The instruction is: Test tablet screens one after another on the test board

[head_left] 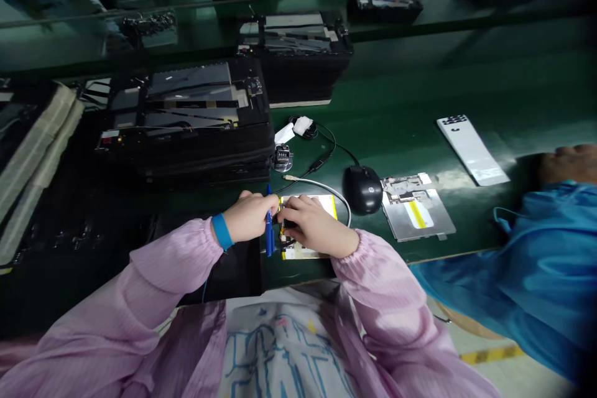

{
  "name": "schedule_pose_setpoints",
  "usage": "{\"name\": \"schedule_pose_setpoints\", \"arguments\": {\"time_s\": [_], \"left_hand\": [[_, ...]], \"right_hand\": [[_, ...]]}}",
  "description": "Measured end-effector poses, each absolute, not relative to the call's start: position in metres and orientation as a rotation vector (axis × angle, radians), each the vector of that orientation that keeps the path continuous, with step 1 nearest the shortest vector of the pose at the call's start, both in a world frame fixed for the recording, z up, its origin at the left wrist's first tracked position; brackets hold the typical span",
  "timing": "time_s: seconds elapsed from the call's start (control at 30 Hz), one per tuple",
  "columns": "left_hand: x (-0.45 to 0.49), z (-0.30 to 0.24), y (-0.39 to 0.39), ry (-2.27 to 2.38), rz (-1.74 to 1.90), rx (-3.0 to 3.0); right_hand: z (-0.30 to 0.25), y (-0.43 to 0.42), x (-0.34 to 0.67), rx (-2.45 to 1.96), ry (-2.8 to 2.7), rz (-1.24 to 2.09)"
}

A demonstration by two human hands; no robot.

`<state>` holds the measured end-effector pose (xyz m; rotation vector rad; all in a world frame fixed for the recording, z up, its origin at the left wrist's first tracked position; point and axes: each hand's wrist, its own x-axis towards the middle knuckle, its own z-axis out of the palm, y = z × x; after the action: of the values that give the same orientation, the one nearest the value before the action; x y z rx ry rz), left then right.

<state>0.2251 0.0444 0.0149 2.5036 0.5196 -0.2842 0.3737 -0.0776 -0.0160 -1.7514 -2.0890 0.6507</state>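
Observation:
My left hand [252, 216] is closed around a blue pen [269, 233], which points down beside a flat battery pack [308, 254]. A blue band [222, 231] circles my left wrist. The pack lies on the bench in front of me, silvery white with yellow tape at its edges. Over its left part rests my right hand [310, 221], its fingers bent and pinched near the pack's left edge. Something small and dark shows under these fingers; its kind is hidden. Both hands are close together.
A black mouse [364, 189], a white cable [333, 189] and a tally counter [282, 157] lie near the pack. Stacks of black device housings [200, 152] stand behind. Rightward are a metal plate [420, 217], a white strip [473, 152] and a co-worker's blue sleeve [555, 261].

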Motion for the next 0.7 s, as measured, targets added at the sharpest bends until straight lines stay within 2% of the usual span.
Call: {"name": "schedule_pose_setpoints", "arguments": {"time_s": [0.7], "left_hand": [[0.229,0.009,0.041,0.509,-0.292,2.575]], "right_hand": [[-0.037,-0.102,0.366,-1.633,-1.705,0.489]]}}
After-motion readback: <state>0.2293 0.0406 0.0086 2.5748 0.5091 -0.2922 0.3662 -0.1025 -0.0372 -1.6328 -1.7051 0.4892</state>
